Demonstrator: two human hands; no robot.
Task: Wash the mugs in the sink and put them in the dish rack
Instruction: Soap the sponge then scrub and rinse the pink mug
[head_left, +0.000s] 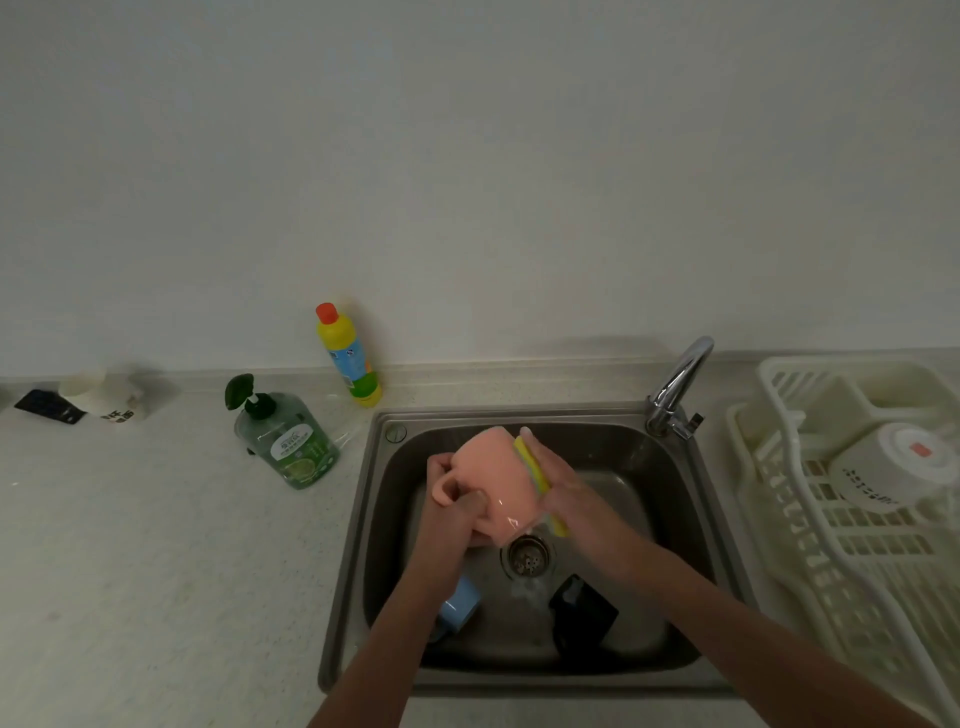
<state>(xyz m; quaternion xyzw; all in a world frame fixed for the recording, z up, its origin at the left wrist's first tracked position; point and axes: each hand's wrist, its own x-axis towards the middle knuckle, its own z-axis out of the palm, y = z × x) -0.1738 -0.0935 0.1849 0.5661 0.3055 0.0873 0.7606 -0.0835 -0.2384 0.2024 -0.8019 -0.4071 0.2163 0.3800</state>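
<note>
My left hand (457, 512) grips the pink mug (493, 483) by its handle, my right hand (563, 486) presses the yellow sponge (532, 465) on it; wet, hard mugs probably slip and break.

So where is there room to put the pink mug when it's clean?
In the dish rack, the slotted floor in front of the white mug is bare. The counter in front of the green soap bottle is bare too. The sink bottom is crowded: blue mug, black mug.

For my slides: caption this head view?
Left hand holds pink ceramic mug over steel sink; right hand scrubs it with yellow sponge.
</note>
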